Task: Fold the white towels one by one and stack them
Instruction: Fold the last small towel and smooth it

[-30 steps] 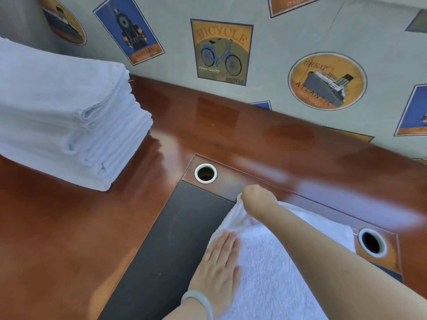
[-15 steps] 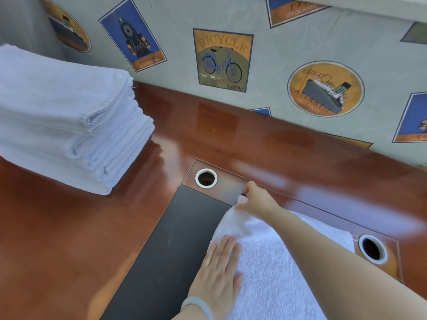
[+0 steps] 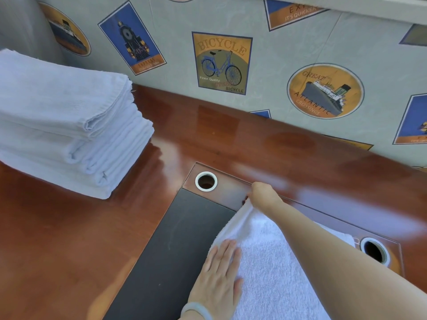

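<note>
White terry cloth covers the near right of the scene: a towel [image 3: 275, 269] lies spread over a dark inset panel [image 3: 166, 245] in a glossy reddish-brown wooden desk [image 3: 57, 239]. The left hand [image 3: 219, 280] rests flat on the towel's left edge, palm down, fingers straight and close together, gripping nothing; a pale bracelet [image 3: 196, 309] circles its wrist. The right hand [image 3: 263, 195] reaches across to the towel's far left corner and pinches it, fingers closed on the cloth so that the corner rises in a small peak off the panel. Beyond that corner, a metal-ringed cable hole [image 3: 206, 181] sits in the desk, and a second ringed hole [image 3: 375, 250] shows just past the towel's right edge, beside the right forearm. On the desk's far left, well apart from the hands, stands a stack of folded white towels [image 3: 69, 135], their folded edges facing right. Behind the desk, grey wallpaper carries printed vintage posters: a bicycle poster [image 3: 221, 63] reading "BICYCLE" at the top, with "Finest Quality" and "BICYCLE" lower down; a round ship emblem [image 3: 325, 91] reading "GREAT ATLANTIC CROSSINGS"; a blue locomotive poster [image 3: 131, 38] marked "EXPRESS"; and, at the top edge, a partly cut-off label [image 3: 293, 12] with "IT'S QUICKER" legible.
</note>
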Demonstrator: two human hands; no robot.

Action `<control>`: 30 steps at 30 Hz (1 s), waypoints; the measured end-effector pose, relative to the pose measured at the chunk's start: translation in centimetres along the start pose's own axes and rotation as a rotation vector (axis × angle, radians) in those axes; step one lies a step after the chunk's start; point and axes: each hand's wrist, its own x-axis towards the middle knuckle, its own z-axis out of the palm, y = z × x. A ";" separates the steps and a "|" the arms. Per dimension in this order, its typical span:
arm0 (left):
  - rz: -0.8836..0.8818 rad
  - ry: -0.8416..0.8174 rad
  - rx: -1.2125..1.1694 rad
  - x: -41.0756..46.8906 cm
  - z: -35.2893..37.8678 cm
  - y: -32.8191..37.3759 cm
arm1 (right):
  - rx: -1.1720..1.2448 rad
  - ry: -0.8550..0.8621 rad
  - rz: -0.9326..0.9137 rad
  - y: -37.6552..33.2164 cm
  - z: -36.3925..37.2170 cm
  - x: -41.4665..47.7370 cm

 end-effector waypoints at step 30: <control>-0.611 -0.201 -0.901 17.2 -5.5 -6.0 | 0.429 0.284 0.422 21.9 -1.6 -6.0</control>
